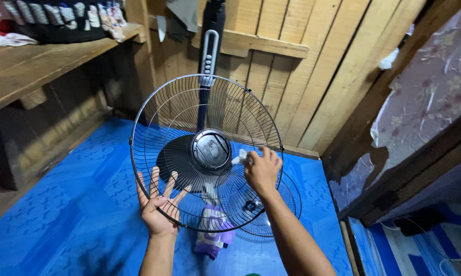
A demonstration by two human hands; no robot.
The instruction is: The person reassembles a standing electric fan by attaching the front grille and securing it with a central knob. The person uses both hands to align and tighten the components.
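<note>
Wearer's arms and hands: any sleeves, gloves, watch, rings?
Both forearms are bare up to the frame edge, no sleeves showing. Left hand and right hand are ungloved. No watch, bracelet or ring shows on either; the fan grille's wires partly cross the left hand's fingers.

- Wire fan guard [189, 122] fills the middle, held upright; blocks straight reach fwd. Gaps betw. wires too narrow for a hand.
- Left hand [158, 202] spread flat on guard's lower-left rim; right hand [262, 168] w/ small white cloth [240, 156] at its right side.
- Behind guard: fan stand [211, 46] and round black base [177, 161], toward back edge of blue floor mat [77, 204].
- Second guard [279, 204] lies flat on mat, lower right, beside purple cloth bundle [212, 230].
- Left half of mat open; room to pass there.
- Wooden shelf [31, 66] overhangs mat's left edge; plank wall [312, 76] closes back; wooden frame [394, 153] closes right edge.
</note>
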